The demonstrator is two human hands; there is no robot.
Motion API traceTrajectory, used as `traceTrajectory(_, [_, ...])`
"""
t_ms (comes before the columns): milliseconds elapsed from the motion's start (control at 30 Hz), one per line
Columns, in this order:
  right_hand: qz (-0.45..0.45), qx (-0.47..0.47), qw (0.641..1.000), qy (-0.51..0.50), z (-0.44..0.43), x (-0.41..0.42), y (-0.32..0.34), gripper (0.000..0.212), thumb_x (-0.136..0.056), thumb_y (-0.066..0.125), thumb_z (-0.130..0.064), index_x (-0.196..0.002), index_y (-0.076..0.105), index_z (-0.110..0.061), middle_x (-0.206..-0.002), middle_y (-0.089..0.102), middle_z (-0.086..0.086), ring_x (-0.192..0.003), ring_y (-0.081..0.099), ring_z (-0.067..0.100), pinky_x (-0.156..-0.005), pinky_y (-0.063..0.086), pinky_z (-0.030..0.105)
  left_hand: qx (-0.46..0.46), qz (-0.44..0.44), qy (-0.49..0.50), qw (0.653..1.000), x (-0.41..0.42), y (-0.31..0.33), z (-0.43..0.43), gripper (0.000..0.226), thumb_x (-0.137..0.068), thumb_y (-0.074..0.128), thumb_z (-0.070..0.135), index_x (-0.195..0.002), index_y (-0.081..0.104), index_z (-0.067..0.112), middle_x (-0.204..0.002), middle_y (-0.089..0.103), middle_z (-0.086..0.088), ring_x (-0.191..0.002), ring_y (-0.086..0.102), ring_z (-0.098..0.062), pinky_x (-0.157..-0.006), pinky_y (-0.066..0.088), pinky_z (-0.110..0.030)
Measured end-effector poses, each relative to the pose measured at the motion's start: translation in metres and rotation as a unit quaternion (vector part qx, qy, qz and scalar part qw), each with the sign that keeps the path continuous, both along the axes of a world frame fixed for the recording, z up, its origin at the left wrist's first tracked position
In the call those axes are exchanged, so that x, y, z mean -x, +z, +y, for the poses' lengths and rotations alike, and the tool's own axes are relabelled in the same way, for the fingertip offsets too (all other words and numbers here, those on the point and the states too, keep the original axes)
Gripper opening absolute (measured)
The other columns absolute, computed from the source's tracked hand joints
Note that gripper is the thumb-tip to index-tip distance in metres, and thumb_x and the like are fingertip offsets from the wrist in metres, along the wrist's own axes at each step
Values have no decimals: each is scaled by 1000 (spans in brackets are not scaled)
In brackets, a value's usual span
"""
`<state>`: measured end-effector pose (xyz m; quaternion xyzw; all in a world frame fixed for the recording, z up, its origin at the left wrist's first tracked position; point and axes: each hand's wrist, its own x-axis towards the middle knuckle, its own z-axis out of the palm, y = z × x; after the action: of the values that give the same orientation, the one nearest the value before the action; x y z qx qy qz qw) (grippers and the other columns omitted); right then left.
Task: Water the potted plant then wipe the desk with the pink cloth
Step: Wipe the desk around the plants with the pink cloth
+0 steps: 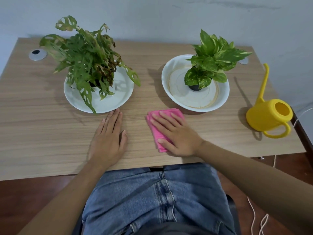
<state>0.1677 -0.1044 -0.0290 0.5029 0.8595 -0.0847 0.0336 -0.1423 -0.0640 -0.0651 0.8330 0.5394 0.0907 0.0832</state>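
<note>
We are pressing the pink cloth (162, 128) under our flat right hand (176, 134) near the watering can (269, 116), fingers spread, apparently wiping, watering seemingly finished.

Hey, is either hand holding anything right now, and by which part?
Nothing is gripped. The right hand lies flat, palm down, on top of the folded pink cloth, pressing it to the desk. The left hand rests flat on bare wood.

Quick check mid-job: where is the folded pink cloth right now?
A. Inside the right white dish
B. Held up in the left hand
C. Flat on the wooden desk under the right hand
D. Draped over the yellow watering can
C: the folded pink cloth lies flat on the wooden desk, with the right hand pressed open on top of it.
</note>
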Motion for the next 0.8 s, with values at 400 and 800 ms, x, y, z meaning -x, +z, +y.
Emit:
traceTrajectory(400, [39, 1, 999, 6, 28, 35, -9, 78, -115, 31, -62, -178, 1, -27, -186, -1, -5, -172, -7, 15, -138, 9, 52, 0, -2, -13, 1000, 4, -1, 1, 68, -115, 29, 33, -176, 17, 6, -187, 11, -6, -174, 8, -18, -141, 14, -44])
traceTrajectory(800, [20, -11, 997, -68, 12, -30, -6, 74, -115, 32, -56, -177, 0, -30, -186, -3, -10, -172, -3, 14, -136, 18, 52, -8, -15, -5, 1000, 5, 0, -1, 67, -116, 33, 35, -175, 23, 7, -187, 14, -5, -174, 9, -17, -140, 19, -46])
